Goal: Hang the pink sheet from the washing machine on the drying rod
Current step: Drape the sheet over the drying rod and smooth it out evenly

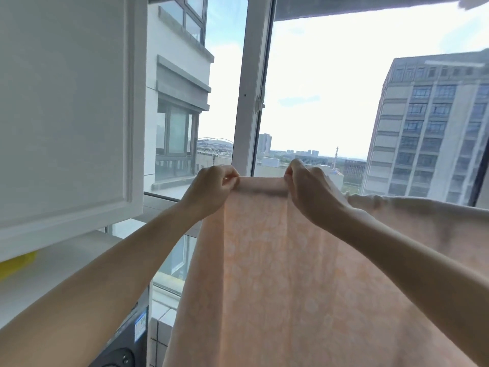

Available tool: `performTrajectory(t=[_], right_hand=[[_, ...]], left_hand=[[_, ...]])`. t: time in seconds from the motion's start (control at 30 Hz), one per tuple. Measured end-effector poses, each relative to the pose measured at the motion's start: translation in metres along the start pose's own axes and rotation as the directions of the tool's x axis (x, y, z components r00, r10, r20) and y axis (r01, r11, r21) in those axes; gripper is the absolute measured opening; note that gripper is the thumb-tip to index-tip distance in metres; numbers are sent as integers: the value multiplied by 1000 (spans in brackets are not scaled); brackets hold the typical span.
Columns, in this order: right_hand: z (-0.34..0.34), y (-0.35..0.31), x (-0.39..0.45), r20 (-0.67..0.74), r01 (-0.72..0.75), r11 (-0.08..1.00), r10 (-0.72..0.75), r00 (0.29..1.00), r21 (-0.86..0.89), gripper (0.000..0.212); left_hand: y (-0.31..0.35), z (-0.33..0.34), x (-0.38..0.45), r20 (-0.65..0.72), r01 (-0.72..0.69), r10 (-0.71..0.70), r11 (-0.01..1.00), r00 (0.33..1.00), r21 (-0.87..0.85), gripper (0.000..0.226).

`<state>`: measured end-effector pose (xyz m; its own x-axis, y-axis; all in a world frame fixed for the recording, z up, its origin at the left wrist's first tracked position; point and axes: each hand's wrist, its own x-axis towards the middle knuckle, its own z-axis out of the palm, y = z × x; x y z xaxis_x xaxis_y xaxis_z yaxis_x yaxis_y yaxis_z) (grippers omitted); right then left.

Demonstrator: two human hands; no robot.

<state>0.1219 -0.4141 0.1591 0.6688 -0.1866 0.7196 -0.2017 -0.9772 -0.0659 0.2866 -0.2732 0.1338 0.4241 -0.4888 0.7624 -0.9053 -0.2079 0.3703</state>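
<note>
- Both arms reach up and forward, in front of a big window (317, 83).
- The left hand (211, 188) is curled, and its fingers and thumb pinch the top edge of the sheet (277, 274) at the left end of a short flat stretch.
- The right hand (309, 192) pinches the same top edge at the right end, with its knuckles turned up.
- The two hands are near each other at the same height, and the bit of edge between them is pulled straight.
- The sheet is pale pink with a faint pattern of lighter spots.
- It hangs down from the hands in long soft folds, and light shines through it.
- More of the sheet spreads off to the right, behind the right arm.
- A white cabinet (66, 115) is at the upper left, with something yellow (16, 263) under it.
- A dark washer (127, 340) sits low on the left.
- Tall buildings (428, 128) stand outside.
</note>
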Motion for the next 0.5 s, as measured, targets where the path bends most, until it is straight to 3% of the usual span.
performTrajectory(t=[0.1, 0.2, 0.27, 0.33, 0.5], right_hand=[[0, -1, 2, 9, 11, 1000, -11, 1000, -9, 17], [3, -3, 4, 11, 15, 1000, -15, 1000, -18, 18], [5, -4, 4, 7, 18, 999, -18, 1000, -30, 17], [6, -5, 4, 3, 25, 999, -25, 1000, -38, 17], [7, -7, 5, 0, 26, 999, -26, 1000, -37, 17]], left_hand=[[-2, -4, -2, 88, 164, -148, 961, 985, -224, 39], [-18, -8, -6, 100, 317, -302, 871, 948, -376, 28], [-30, -8, -13, 157, 391, -362, 785, 919, -480, 31], [-40, -9, -23, 187, 407, -366, 742, 912, -533, 36], [-54, -15, -42, 171, 357, -317, 752, 933, -555, 17]])
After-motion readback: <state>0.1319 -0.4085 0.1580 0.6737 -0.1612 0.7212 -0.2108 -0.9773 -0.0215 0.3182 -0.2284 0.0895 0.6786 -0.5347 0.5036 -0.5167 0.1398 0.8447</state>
